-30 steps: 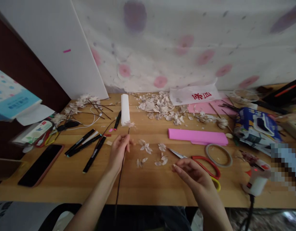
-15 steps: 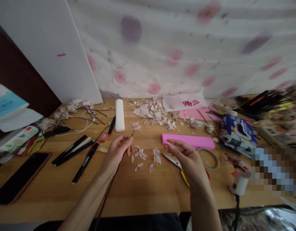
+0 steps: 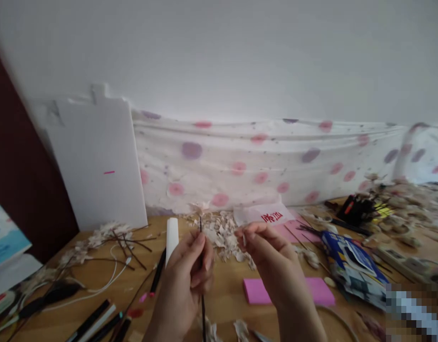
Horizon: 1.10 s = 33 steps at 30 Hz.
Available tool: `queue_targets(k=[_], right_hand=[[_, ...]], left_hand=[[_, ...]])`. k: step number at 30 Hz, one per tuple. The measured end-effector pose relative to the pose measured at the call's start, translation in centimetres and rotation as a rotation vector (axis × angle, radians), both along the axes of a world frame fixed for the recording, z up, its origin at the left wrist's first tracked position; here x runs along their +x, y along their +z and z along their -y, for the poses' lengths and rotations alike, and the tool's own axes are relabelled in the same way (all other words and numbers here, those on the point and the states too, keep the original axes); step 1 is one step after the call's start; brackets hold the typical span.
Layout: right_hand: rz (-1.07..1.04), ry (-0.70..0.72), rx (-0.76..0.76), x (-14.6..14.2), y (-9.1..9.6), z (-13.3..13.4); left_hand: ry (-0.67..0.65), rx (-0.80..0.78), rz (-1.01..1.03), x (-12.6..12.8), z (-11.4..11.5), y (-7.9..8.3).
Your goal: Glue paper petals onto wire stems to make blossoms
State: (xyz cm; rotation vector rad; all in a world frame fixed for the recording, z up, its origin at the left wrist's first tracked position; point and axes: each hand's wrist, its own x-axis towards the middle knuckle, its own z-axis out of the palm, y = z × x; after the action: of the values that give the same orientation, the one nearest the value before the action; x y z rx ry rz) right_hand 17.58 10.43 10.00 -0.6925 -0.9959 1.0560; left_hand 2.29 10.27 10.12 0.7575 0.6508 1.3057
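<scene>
You're gripping the dark stem (image 3: 203, 313) in your left hand (image 3: 185, 280), thumb and fingers closing round it. Stem's standing near upright, its lower end running out of frame; the pale flower (image 3: 199, 209) is sitting at its top, just above your fingertips, blurring a bit. Your right hand (image 3: 270, 266) is hovering to the right, well apart from the stem, thumb and fingers bending together; something small and pale is maybe showing at the tips, can't tell if you're gripping it.

Petal heap (image 3: 222, 242) is lying on the table (image 3: 226, 306) behind both hands. Pink roll (image 3: 321, 290) is lying beyond your right wrist, partly hiding behind it. Loose petals (image 3: 241, 328) are lying at the bottom edge, scissors (image 3: 261, 336) just beside them, only a bit showing. White roll (image 3: 172, 235) is lying behind your left hand, black marker (image 3: 158, 273) beside it. More markers (image 3: 90, 318) are lying lower left, finished-looking blossoms (image 3: 112, 232) behind them near the white board (image 3: 97, 190). Blue packet (image 3: 347, 256) is lying off right; white bag (image 3: 254, 214) with red print is resting at the back.
</scene>
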Motion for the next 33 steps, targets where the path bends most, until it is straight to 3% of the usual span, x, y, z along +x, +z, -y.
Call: queue_targets(k=[4, 8, 11, 17, 23, 33], right_hand=[[0.013, -0.002, -0.042, 0.3, -0.3, -0.3], [0.174, 0.018, -0.072, 1.1, -0.5, -0.8], [0.291, -0.01, -0.02, 1.1, -0.7, -1.1], [0.519, -0.256, 0.213, 0.4, -0.6, -1.9], [0.685, -0.288, 0.35, 1.5, -0.1, -2.0], [0.831, -0.378, 0.341, 1.6, -0.1, -0.7]], left_hand=[[-0.114, -0.005, 0.044, -0.4, -1.1, 0.4], [-0.161, -0.046, 0.058, -0.7, -1.7, 0.2], [-0.162, -0.081, 0.06, -0.6, -1.7, -0.4], [-0.187, -0.111, 0.051, -0.1, -1.7, -1.1], [-0.231, -0.098, 0.103, 0.0, -2.0, -1.1], [-0.28, -0.168, 0.052, 0.3, -1.8, -0.4]])
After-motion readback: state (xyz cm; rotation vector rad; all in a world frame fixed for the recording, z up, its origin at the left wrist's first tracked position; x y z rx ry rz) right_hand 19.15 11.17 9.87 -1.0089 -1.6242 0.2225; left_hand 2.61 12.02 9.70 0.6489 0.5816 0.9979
